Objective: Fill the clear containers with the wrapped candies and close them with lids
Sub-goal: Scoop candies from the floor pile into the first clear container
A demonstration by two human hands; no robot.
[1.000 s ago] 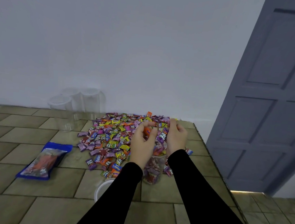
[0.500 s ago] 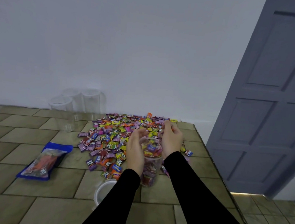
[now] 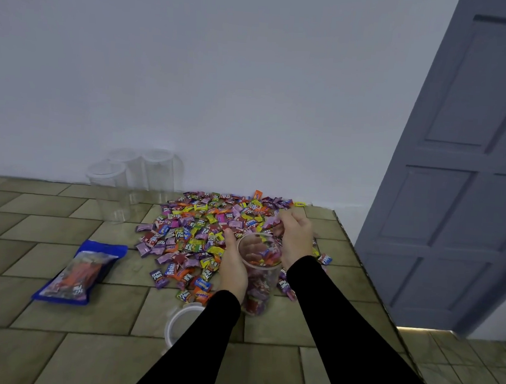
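My left hand [image 3: 235,267] is wrapped around the side of the clear round plastic container [image 3: 259,278] so it stays upright while I load it; it's already mostly full. My right hand [image 3: 295,240] is curled over the rim with what looks like a few candies pinched in it, ready to drop in. The heap of crinkly, bright wrapped candies [image 3: 209,227] sits right behind on the tiled tabletop [image 3: 22,340], within easy grabbing reach. The white round lid [image 3: 179,322] waits near my left sleeve, spare empty clear containers [image 3: 134,179] back by the wall.
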